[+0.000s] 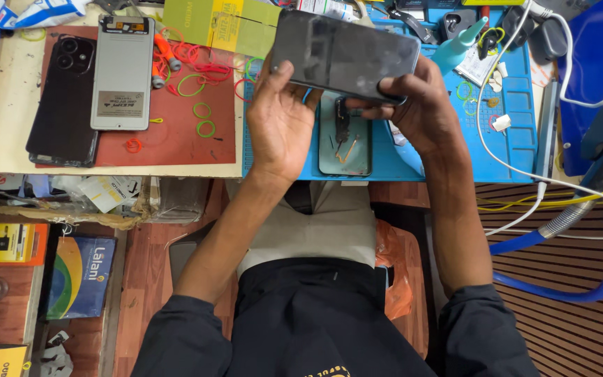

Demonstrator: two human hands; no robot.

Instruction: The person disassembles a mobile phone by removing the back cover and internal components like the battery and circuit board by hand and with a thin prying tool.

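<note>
Both hands hold a dark, glossy rectangular phone screen panel (344,54) above the blue silicone mat (518,132) on the worktop: left hand (278,119) clasps its near-left edge, right hand (420,105) pinches the right end.

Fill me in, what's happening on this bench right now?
A person holds a dark phone screen panel in both hands above a blue work mat: left hand at its left end, right hand gripping the right end. Under it on the mat lies an opened phone body. To the left, a red mat carries a black phone back, a grey phone chassis and loose rubber bands.
</note>
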